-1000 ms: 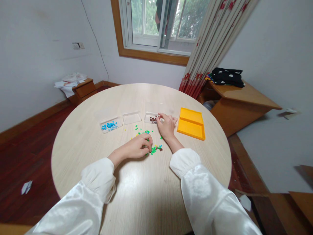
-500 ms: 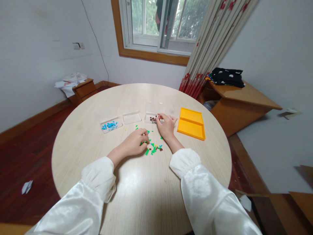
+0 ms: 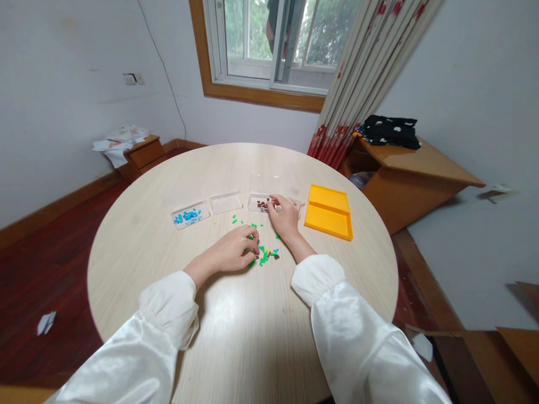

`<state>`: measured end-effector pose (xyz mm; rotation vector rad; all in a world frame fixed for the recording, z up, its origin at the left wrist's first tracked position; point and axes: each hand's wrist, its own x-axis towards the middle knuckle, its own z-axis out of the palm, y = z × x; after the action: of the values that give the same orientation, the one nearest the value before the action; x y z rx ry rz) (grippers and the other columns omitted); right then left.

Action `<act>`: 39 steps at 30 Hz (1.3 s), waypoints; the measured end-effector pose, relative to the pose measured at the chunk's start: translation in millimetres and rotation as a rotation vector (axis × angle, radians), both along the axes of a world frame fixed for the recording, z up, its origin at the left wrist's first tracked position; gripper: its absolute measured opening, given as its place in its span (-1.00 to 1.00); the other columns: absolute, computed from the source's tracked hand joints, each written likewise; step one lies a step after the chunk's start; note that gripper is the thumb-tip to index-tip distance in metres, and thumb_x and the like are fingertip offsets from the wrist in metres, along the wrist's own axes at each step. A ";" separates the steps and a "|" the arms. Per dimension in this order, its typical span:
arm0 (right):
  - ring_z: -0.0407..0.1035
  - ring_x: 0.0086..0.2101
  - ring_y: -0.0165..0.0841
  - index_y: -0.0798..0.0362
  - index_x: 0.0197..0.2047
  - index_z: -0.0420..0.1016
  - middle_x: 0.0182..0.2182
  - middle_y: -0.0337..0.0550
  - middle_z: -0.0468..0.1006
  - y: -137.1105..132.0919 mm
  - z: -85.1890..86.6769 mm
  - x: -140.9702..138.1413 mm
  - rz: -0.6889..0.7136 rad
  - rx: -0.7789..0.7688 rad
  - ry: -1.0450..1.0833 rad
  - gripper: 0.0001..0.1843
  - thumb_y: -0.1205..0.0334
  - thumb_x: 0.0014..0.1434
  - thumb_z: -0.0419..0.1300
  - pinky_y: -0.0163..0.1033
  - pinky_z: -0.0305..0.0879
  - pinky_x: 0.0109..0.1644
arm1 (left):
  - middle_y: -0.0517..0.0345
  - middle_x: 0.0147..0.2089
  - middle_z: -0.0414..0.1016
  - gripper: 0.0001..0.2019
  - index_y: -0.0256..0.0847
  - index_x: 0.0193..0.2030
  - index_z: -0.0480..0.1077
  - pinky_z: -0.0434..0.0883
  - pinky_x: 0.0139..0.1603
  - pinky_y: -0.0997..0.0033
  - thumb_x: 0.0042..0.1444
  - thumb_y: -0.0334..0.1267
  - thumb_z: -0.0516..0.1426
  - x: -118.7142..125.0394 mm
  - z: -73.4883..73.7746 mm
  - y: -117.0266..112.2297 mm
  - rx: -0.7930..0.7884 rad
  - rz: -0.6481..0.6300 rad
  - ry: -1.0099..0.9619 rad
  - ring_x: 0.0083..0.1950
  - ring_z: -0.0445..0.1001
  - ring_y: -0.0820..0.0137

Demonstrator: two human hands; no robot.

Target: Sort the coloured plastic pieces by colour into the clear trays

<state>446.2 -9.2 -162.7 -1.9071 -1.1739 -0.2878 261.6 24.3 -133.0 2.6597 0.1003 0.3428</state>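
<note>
A scatter of small green, blue and brown pieces (image 3: pixel 264 255) lies mid-table. My left hand (image 3: pixel 233 248) rests curled on its left part, fingers pinched over green pieces. My right hand (image 3: pixel 285 217) lies further back, fingertips closed at the near right edge of a clear tray of brown pieces (image 3: pixel 261 203). What those fingers hold is too small to make out. An empty clear tray (image 3: pixel 227 202) and a clear tray of blue pieces (image 3: pixel 191 215) stand to the left.
A round pale wooden table (image 3: pixel 240 336) carries everything. An orange lidded box (image 3: pixel 329 211) lies open at the right. A wooden desk with dark cloth (image 3: pixel 391 132) stands beyond, near a curtain. A person stands outside the window (image 3: pixel 273 22).
My left hand slid a little forward over the green pieces, then drew back slightly. The right hand stayed at the brown tray's edge.
</note>
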 end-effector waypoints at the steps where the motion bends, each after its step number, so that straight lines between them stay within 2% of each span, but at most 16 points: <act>1: 0.36 -0.24 -0.27 0.02 -0.14 0.50 -0.34 -0.17 0.58 0.1 -0.2 0.1 0.000 0.000 -0.002 -0.77 0.21 0.17 0.08 -0.12 -0.03 -0.04 | 0.05 -0.23 0.38 -0.76 -0.23 -0.39 0.53 0.30 -0.08 0.31 -0.03 -0.45 0.02 0.1 -0.3 0.0 0.005 0.008 -0.006 -0.19 0.34 0.35; 7: 0.36 -0.24 -0.27 0.02 -0.15 0.49 -0.33 -0.13 0.58 0.6 -1.9 0.9 0.004 0.008 -0.010 -0.75 0.19 0.19 0.04 -0.13 0.00 -0.05 | 0.06 -0.25 0.36 -0.87 -0.23 -0.38 0.50 0.31 -0.13 0.35 0.00 -0.33 0.10 0.1 0.0 -2.7 -0.041 0.029 -0.025 -0.23 0.35 0.37; 11: 0.37 -0.23 -0.27 0.03 -0.16 0.50 -0.34 -0.14 0.58 0.8 -1.9 1.0 0.007 0.010 -0.008 -0.76 0.21 0.19 0.05 -0.14 0.02 -0.05 | 0.09 -0.29 0.37 -0.87 -0.23 -0.39 0.49 0.31 -0.19 0.40 -0.02 -0.39 0.09 1.0 -2.4 -2.2 -0.054 0.003 0.028 -0.29 0.35 0.41; 15: 0.37 -0.25 -0.28 0.04 -0.16 0.50 -0.32 -0.15 0.58 0.9 -2.0 0.9 0.059 0.014 -0.010 -0.78 0.26 0.17 0.07 -0.15 0.04 -0.05 | 0.06 -0.30 0.39 -0.89 -0.26 -0.40 0.46 0.32 -0.20 0.38 0.00 -0.38 0.10 2.6 -5.1 0.4 -0.085 0.083 0.002 -0.27 0.38 0.38; 17: 0.37 -0.24 -0.29 0.04 -0.20 0.50 -0.30 -0.16 0.58 0.8 -1.9 -0.2 0.115 0.013 -0.018 -0.80 0.29 0.17 0.07 -0.16 0.07 -0.06 | 0.07 -0.33 0.41 -0.91 -0.26 -0.41 0.45 0.33 -0.21 0.38 0.01 -0.37 0.10 3.9 -7.1 3.4 -0.126 0.171 -0.048 -0.28 0.39 0.38; 19: 0.36 -0.23 -0.30 0.03 -0.25 0.51 -0.30 -0.16 0.58 0.3 -1.4 -2.7 0.194 0.011 -0.043 -0.81 0.30 0.17 0.07 -0.17 0.09 -0.06 | 0.10 -0.39 0.44 -0.90 -0.25 -0.40 0.44 0.32 -0.27 0.40 0.02 -0.34 0.09 5.6 -10.3 8.5 -0.221 0.313 -0.111 -0.35 0.39 0.40; 22: 0.35 -0.21 -0.31 0.02 -0.27 0.52 -0.31 -0.18 0.57 -1.4 1.0 -9.7 0.327 0.006 -0.108 -0.82 0.32 0.16 0.08 -0.16 0.11 -0.04 | 0.14 -0.47 0.47 -0.87 -0.27 -0.40 0.44 0.31 -0.37 0.43 0.01 -0.28 0.10 8.7 -16.0 19.0 -0.456 0.536 -0.241 -0.45 0.38 0.43; 24: 0.34 -0.20 -0.31 0.01 -0.26 0.53 -0.31 -0.18 0.57 -3.0 3.4 -16.1 0.410 0.001 -0.148 -0.81 0.33 0.15 0.08 -0.16 0.11 -0.03 | 0.13 -0.48 0.49 -0.85 -0.28 -0.41 0.44 0.32 -0.41 0.44 -0.05 -0.24 0.13 10.4 -18.8 25.9 -0.632 0.611 -0.319 -0.48 0.39 0.43; 27: 0.33 -0.21 -0.31 -0.01 -0.22 0.53 -0.32 -0.18 0.57 -5.1 7.4 -25.7 0.525 -0.009 -0.195 -0.81 0.31 0.15 0.11 -0.16 0.11 -0.04 | 0.12 -0.48 0.50 -0.82 -0.28 -0.44 0.43 0.35 -0.42 0.43 -0.16 -0.20 0.20 11.9 -19.3 32.2 -0.835 0.648 -0.382 -0.49 0.41 0.43; 29: 0.33 -0.22 -0.30 0.00 -0.19 0.54 -0.34 -0.17 0.57 -5.9 9.8 -30.6 0.579 -0.024 -0.217 -0.81 0.28 0.15 0.13 -0.16 0.12 -0.07 | 0.12 -0.49 0.50 -0.79 -0.28 -0.46 0.41 0.36 -0.40 0.43 -0.23 -0.19 0.25 12.2 -17.7 33.3 -0.906 0.661 -0.417 -0.47 0.44 0.42; 34: 0.33 -0.23 -0.30 -0.02 -0.20 0.55 -0.34 -0.17 0.58 -6.0 13.7 -34.9 0.594 -0.087 -0.224 -0.83 0.24 0.16 0.15 -0.15 0.11 -0.10 | 0.19 -0.56 0.47 -0.70 -0.27 -0.45 0.33 0.35 -0.44 0.45 -0.29 -0.16 0.29 11.0 -12.0 30.5 -0.980 0.655 -0.475 -0.51 0.44 0.43; 39: 0.34 -0.26 -0.31 0.02 -0.29 0.55 -0.38 -0.17 0.57 -4.9 11.7 -33.8 0.583 -0.059 -0.213 -0.88 0.26 0.15 0.17 -0.16 0.12 -0.10 | 0.24 -0.62 0.42 -0.71 -0.25 -0.44 0.30 0.31 -0.49 0.49 -0.28 -0.18 0.28 11.6 -8.8 27.5 -0.975 0.661 -0.466 -0.57 0.40 0.46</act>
<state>412.3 -14.1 -151.0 -1.5210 -1.8337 -0.1367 273.2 51.7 -141.8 1.4797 0.7781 0.8469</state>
